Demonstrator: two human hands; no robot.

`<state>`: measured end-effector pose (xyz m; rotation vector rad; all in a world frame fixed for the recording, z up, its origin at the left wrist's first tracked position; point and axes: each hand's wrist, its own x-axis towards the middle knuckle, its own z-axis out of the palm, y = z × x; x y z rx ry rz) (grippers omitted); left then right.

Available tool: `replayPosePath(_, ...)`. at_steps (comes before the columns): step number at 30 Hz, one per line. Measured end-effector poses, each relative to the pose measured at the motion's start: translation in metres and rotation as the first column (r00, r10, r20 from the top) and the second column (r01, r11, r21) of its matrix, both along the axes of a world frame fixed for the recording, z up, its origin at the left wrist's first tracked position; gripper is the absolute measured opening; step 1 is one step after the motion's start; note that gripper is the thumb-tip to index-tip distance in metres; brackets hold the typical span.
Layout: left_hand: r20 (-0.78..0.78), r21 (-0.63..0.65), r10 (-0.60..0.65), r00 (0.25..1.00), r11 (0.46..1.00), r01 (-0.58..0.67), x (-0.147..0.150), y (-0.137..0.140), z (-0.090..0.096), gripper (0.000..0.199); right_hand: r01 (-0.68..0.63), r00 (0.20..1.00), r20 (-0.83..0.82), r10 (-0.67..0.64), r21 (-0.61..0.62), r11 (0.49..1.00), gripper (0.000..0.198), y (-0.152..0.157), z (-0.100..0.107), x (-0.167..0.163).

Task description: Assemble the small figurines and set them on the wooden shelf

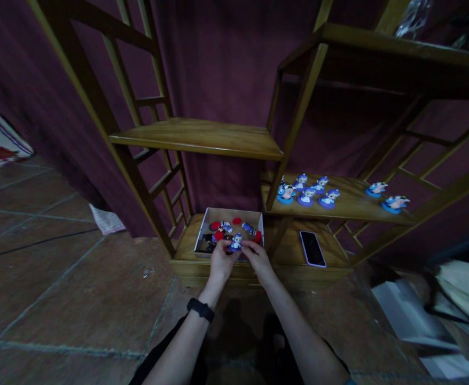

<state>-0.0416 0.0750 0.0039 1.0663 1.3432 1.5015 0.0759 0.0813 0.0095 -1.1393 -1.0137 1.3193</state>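
Note:
Between my left hand (222,260) and my right hand (257,256) is a small purple-and-white figurine (236,242) on a purple base. Fingers of both hands are closed on its sides, and it stands upright just over the front edge of an open cardboard box (202,229). Inside the box lie several other figurines with red, black and purple parts, among them a purple one (249,229) on its side and a loose red disc (237,220). My hands hide part of the box's front wall.
Several purple figurines (306,195) stand on the right shelf (350,188), with blue-based ones (395,203) at its right end and another at its left. A phone (312,248) lies on the bottom board. Above the box juts a wooden shelf (198,136). White packaging (411,313) sits on the floor at right.

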Motion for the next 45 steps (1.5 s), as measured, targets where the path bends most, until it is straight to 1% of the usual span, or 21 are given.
replayPosePath(4, -0.223, 0.061, 0.007, 0.975, 0.998, 0.007, 0.002, -0.004, 0.005, 0.03, 0.018, 0.998, -0.055, -0.02, -0.038, 0.999, 0.03, -0.004, 0.01, -0.003)
replayPosePath(6, -0.345, 0.099, 0.021, 0.939, 0.995, 0.014, 0.004, -0.008, 0.01, 0.029, 0.018, 0.999, -0.041, -0.019, -0.031, 0.999, 0.029, -0.005, 0.013, -0.005)
replayPosePath(8, -0.46, 0.143, 0.042, 0.887, 0.989, 0.027, 0.007, -0.012, 0.016, 0.029, 0.009, 1.0, -0.003, -0.009, -0.003, 1.0, 0.027, -0.005, 0.014, -0.007)
replayPosePath(10, -0.53, 0.182, 0.057, 0.846, 0.982, 0.048, 0.01, -0.016, 0.021, 0.03, 0.005, 0.999, 0.041, -0.007, 0.036, 0.999, 0.026, -0.006, 0.013, -0.008)
replayPosePath(13, -0.555, 0.203, 0.055, 0.83, 0.977, 0.072, 0.015, -0.02, 0.025, 0.031, 0.031, 0.996, 0.08, -0.037, 0.084, 0.996, 0.028, -0.004, 0.007, -0.009)
replayPosePath(15, -0.556, 0.203, 0.047, 0.83, 0.976, 0.081, 0.018, -0.021, 0.027, 0.032, 0.045, 0.994, 0.1, -0.054, 0.091, 0.995, 0.029, -0.002, 0.003, -0.008)
replayPosePath(21, -0.553, 0.204, 0.028, 0.833, 0.973, 0.103, 0.021, -0.02, 0.023, 0.034, 0.06, 0.987, 0.146, -0.066, 0.045, 0.997, 0.028, 0.003, -0.004, -0.005)
replayPosePath(26, -0.544, 0.22, 0.032, 0.839, 0.97, 0.106, 0.02, -0.017, 0.018, 0.035, 0.054, 0.983, 0.175, -0.06, 0.04, 0.998, 0.029, 0.006, -0.007, -0.003)
replayPosePath(29, -0.524, 0.212, 0.033, 0.851, 0.973, 0.093, 0.018, -0.015, 0.016, 0.032, 0.059, 0.979, 0.193, -0.066, 0.042, 0.997, 0.028, 0.006, -0.005, -0.002)
replayPosePath(31, -0.478, 0.196, 0.026, 0.878, 0.977, 0.078, 0.016, -0.012, 0.014, 0.031, 0.059, 0.981, 0.186, -0.064, 0.035, 0.998, 0.026, 0.004, -0.002, 0.0)
replayPosePath(32, -0.43, 0.178, 0.012, 0.903, 0.981, 0.072, 0.015, -0.01, 0.012, 0.032, 0.055, 0.983, 0.172, -0.059, 0.027, 0.998, 0.025, 0.003, 0.001, 0.0)
replayPosePath(34, -0.267, 0.112, -0.035, 0.963, 0.992, 0.067, 0.012, -0.006, 0.009, 0.033, 0.053, 0.99, 0.127, -0.052, 0.002, 0.999, 0.025, 0.001, 0.005, 0.002)
replayPosePath(36, -0.055, 0.034, -0.075, 0.996, 0.996, 0.077, 0.009, -0.004, 0.007, 0.032, 0.054, 0.995, 0.085, -0.052, -0.022, 0.998, 0.026, -0.001, 0.006, 0.005)
replayPosePath(38, 0.133, -0.022, -0.092, 0.987, 0.995, 0.096, 0.006, -0.003, 0.007, 0.031, 0.049, 0.997, 0.056, -0.048, -0.034, 0.998, 0.027, -0.001, 0.006, 0.007)
replayPosePath(41, 0.336, -0.083, -0.111, 0.935, 0.986, 0.146, 0.004, -0.005, 0.01, 0.036, 0.032, 0.999, 0.008, -0.031, -0.05, 0.998, 0.028, 0.0, 0.003, 0.008)
replayPosePath(43, 0.426, -0.113, -0.125, 0.896, 0.975, 0.189, 0.002, -0.006, 0.011, 0.039, 0.033, 0.999, -0.019, -0.034, -0.062, 0.998, 0.029, 0.001, 0.002, 0.008)
replayPosePath(45, 0.47, -0.13, -0.132, 0.873, 0.967, 0.217, 0.001, -0.006, 0.012, 0.041, 0.032, 0.999, -0.024, -0.034, -0.062, 0.998, 0.029, 0.001, 0.003, 0.007)
